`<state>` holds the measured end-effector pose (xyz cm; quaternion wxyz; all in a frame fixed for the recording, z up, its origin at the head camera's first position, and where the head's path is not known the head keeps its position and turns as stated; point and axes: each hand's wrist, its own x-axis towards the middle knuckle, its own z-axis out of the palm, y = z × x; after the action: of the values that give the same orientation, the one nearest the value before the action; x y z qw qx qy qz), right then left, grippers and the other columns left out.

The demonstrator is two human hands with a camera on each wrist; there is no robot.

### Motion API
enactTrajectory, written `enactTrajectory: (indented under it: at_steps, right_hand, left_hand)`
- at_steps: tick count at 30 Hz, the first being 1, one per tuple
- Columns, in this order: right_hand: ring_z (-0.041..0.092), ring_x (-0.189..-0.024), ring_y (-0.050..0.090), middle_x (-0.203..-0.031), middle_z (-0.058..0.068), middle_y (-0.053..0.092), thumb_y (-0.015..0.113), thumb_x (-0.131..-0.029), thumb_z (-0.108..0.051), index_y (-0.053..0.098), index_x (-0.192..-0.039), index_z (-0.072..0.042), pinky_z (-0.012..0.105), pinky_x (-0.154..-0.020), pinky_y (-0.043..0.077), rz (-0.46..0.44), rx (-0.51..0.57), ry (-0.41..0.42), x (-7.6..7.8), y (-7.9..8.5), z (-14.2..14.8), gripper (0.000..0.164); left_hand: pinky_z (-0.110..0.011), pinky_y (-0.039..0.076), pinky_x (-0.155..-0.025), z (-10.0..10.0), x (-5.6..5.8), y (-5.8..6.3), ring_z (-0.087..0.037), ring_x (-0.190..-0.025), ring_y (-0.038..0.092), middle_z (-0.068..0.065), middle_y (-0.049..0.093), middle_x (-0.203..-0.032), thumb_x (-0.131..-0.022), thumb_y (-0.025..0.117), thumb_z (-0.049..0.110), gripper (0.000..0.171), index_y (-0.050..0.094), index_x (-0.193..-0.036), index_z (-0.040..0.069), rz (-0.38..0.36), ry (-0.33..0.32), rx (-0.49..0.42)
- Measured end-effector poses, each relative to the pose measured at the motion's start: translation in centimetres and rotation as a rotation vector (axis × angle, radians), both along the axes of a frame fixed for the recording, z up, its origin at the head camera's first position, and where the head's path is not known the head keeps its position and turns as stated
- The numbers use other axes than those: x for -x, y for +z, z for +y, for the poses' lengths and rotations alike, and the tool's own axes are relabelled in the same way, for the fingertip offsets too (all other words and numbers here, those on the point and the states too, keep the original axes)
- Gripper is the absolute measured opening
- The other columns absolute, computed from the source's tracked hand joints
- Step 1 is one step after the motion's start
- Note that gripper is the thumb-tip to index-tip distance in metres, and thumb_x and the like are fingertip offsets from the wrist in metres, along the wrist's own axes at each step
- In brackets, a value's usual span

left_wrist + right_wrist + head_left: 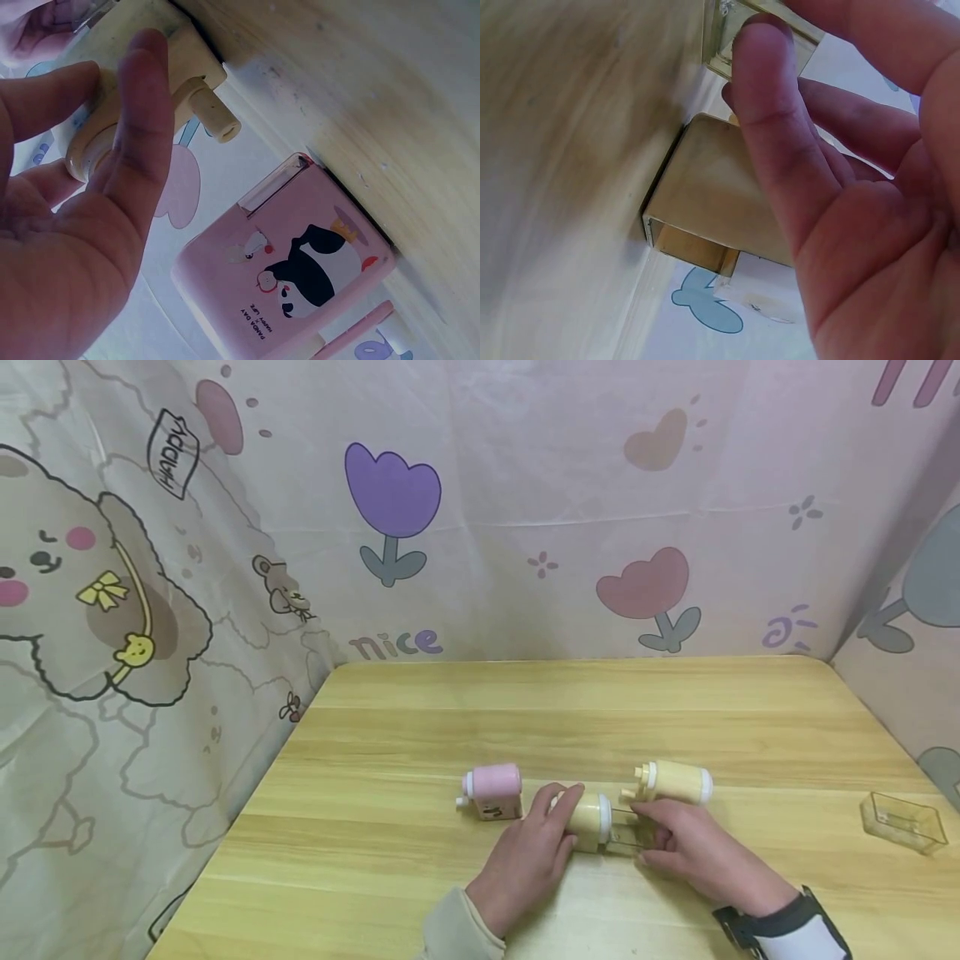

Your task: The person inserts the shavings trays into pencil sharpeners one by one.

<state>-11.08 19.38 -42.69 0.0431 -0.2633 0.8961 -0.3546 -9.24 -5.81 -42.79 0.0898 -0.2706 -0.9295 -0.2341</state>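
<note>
Sleeve cuff point(463, 928) and wristband point(780, 920) come nearest; beyond them my left hand point(528, 860) grips the cream sharpener point(588, 814); my right hand point(697, 852) pinches its clear tray point(622, 835), partway out; mid-table, behind my right hand, the yellow sharpener point(678, 781) has a vacant slot; a loose clear box point(900, 837), perhaps its tray, lies far right; the pink sharpener point(497, 781), left, looks unopened; I judge one tray out, one midway, one seated.

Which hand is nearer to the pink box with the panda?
Left: the left hand is just right of the pink box, gripping a cream box; the right hand is farther right, pinching a clear tray.
</note>
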Motion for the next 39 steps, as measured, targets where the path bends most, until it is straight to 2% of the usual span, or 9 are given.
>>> enactTrajectory:
  at_steps: [10, 20, 29, 39]
  right_hand:
    - [0.001, -0.062, 0.046, -0.073, -0.011, 0.05, 0.075, -0.078, -0.021, 0.053, -0.126, 0.009, 0.023, -0.052, 0.044, 0.053, -0.001, -0.001, -0.05, -0.04, 0.12, 0.061]
    - [0.0, -0.064, 0.045, -0.078, -0.011, 0.049, 0.076, -0.076, -0.016, 0.054, -0.126, 0.008, 0.022, -0.054, 0.045, 0.085, -0.003, 0.037, -0.13, -0.02, 0.11, 0.06]
    - [0.001, -0.062, 0.045, -0.074, -0.011, 0.049, 0.075, -0.078, -0.019, 0.052, -0.127, 0.009, 0.023, -0.052, 0.044, 0.066, -0.011, 0.007, -0.16, 0.12, 0.05, 0.061]
    - [0.001, -0.062, 0.048, -0.071, -0.013, 0.052, 0.076, -0.077, -0.021, 0.053, -0.127, 0.006, 0.023, -0.053, 0.046, 0.029, -0.025, -0.034, -0.14, 0.16, -0.12, 0.061]
  left_hand:
    - [-0.017, 0.043, -0.055, 0.05, -0.03, -0.12, -0.005, -0.06, 0.049, -0.006, 0.045, -0.135, -0.094, 0.058, 0.023, 0.062, 0.03, -0.148, 0.023, 0.041, -0.002, 0.002]
    - [-0.018, 0.043, -0.055, 0.02, -0.04, -0.11, -0.005, -0.06, 0.049, -0.006, 0.045, -0.134, -0.094, 0.058, 0.023, 0.061, 0.03, -0.148, 0.023, 0.052, -0.008, 0.002]
    - [-0.018, 0.044, -0.056, 0.02, -0.08, -0.05, -0.006, -0.061, 0.05, -0.005, 0.045, -0.134, -0.093, 0.059, 0.023, 0.061, 0.031, -0.148, 0.023, 0.054, -0.006, 0.001]
    - [-0.019, 0.045, -0.056, -0.02, -0.04, -0.11, -0.006, -0.061, 0.05, -0.005, 0.045, -0.134, -0.093, 0.059, 0.023, 0.061, 0.031, -0.147, 0.023, 0.058, -0.005, 0.001]
